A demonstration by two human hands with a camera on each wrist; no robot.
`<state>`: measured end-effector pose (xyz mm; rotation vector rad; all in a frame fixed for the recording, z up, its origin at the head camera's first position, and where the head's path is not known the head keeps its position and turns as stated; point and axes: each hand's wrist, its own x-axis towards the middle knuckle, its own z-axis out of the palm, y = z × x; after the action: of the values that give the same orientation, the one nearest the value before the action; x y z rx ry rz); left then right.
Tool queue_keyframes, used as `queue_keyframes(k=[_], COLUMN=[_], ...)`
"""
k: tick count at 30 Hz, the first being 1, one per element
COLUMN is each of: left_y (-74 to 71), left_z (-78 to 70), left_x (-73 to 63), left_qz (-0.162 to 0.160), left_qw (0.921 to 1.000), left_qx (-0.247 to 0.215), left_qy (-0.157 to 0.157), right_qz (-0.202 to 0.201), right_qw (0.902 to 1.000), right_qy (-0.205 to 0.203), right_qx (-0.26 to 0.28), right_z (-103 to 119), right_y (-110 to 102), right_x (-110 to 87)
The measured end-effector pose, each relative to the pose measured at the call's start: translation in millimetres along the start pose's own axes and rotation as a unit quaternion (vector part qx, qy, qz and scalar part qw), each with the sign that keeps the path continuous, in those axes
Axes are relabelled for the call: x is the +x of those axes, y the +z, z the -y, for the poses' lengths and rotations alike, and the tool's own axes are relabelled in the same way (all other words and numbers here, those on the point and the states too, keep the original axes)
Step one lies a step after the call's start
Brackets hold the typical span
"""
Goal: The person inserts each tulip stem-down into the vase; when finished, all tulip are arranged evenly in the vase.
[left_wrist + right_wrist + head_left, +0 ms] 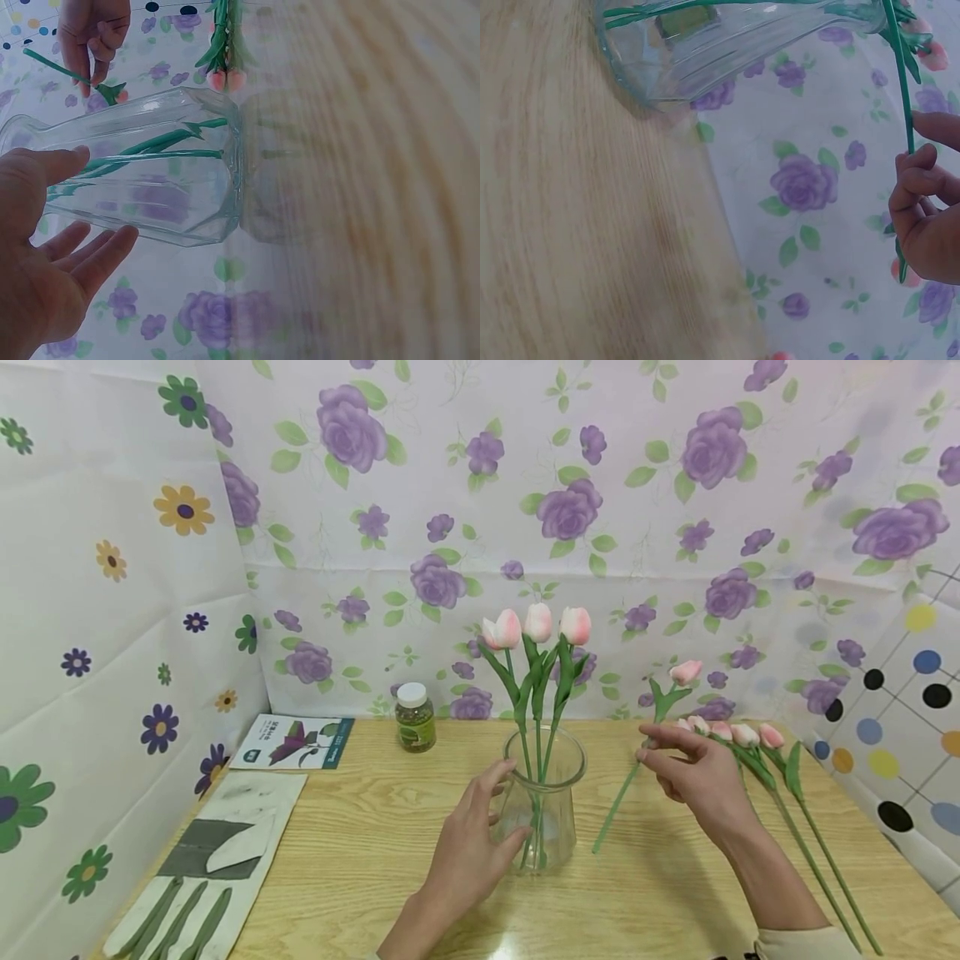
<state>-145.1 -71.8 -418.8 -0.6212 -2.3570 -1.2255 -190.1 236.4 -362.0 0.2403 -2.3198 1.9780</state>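
Observation:
A clear glass vase (551,839) stands on the table with several pink-and-white tulips (537,623) in it, their stems showing through the glass. At its left side is my left hand (472,843), cupped loosely, thumb and fingertips spread at the glass; whether they press on it is hard to tell. To the right of the vase, my right hand (693,777) pinches the green stem of a single tulip (686,673) between thumb and fingers. That stem slants, bloom up, its lower end (597,847) pointing down-left beside the vase. In the right wrist view the stem (901,75) crosses before the vase's neck.
More tulips (813,852) lie at the table's right, blooms toward the back. Behind the vase on the left stands a white-capped jar (416,718). A leaflet (292,742) and a white-and-grey glove-like item (210,852) lie along the left edge. Flowered cloth walls (450,510) enclose the table.

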Motion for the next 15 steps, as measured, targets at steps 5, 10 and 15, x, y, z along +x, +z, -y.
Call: queue_keyframes(k=[5,10,15], left_y=[1.4,2.0,1.4], left_z=[0.7,0.3,-0.6], left_x=[-0.6,-0.7,-0.3], left_qz=[-0.013,-0.019,-0.015], left_qw=[0.9998,0.9996,0.9996], left_qx=[0.005,0.011,0.014], left_qy=[0.012,0.017,0.018], right_qz=[-0.013,-0.023,-0.03], right_qw=[0.9998,0.9996,0.9992], right_qy=[-0.014,-0.016,-0.026], right_qx=[0.0,0.001,0.006], right_z=[4,10,16], right_y=[2,5,6], right_x=[1.8,4.1,6.8])
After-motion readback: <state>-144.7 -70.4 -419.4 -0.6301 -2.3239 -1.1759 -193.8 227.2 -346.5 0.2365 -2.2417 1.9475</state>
